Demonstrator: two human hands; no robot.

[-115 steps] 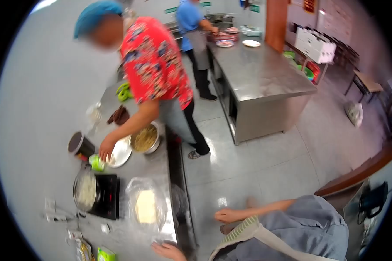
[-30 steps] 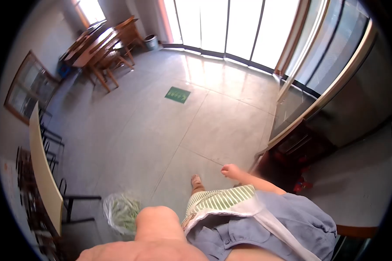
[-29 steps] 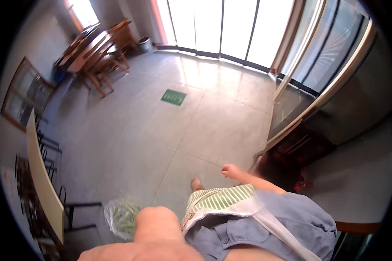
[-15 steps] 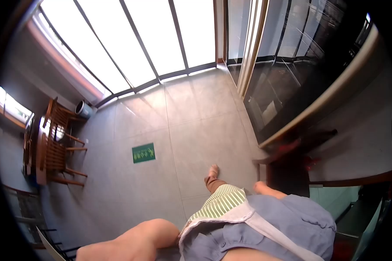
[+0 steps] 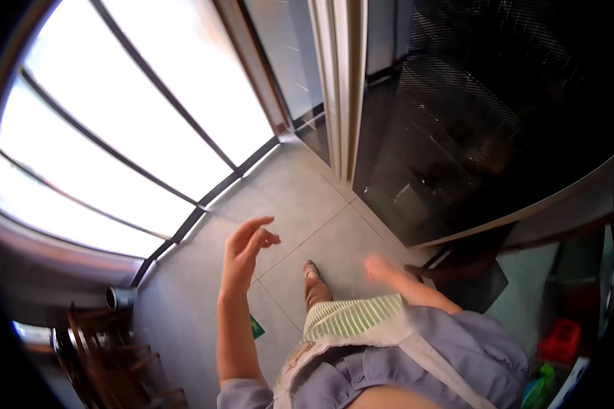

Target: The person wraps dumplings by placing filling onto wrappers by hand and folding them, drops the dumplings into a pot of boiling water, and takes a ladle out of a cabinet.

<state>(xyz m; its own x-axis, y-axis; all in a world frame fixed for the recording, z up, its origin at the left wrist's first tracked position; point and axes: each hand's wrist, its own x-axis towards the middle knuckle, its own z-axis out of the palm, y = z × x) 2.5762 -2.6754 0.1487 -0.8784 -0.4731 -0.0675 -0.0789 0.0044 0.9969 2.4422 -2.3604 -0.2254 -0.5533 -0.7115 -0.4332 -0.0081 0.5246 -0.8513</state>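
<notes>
My left hand [image 5: 250, 247] is raised in front of my body above the tiled floor. Its fingers are bent but apart, and nothing is in them. Lower on the other side, my right hand [image 5: 381, 268] hangs near a dark wooden edge. Its fingers look curled in, slightly blurred, with no object showing. I wear a green-and-white striped apron [image 5: 355, 317] over a grey-blue shirt [image 5: 450, 347]. One shoe [image 5: 312, 268] shows on the floor below the apron.
A bright paned window wall [image 5: 150, 95] stands at left, and a dark glass partition [image 5: 450, 150] at right. Wooden chairs [image 5: 109, 354] and a bin [image 5: 119, 298] are lower left. A green floor sign [image 5: 256, 327] is partly behind my left arm. A red container [image 5: 561, 341] sits lower right.
My view has turned right and come closer to the glass partition. My left hand has risen from the lower edge, while my right hand has swung forward.
</notes>
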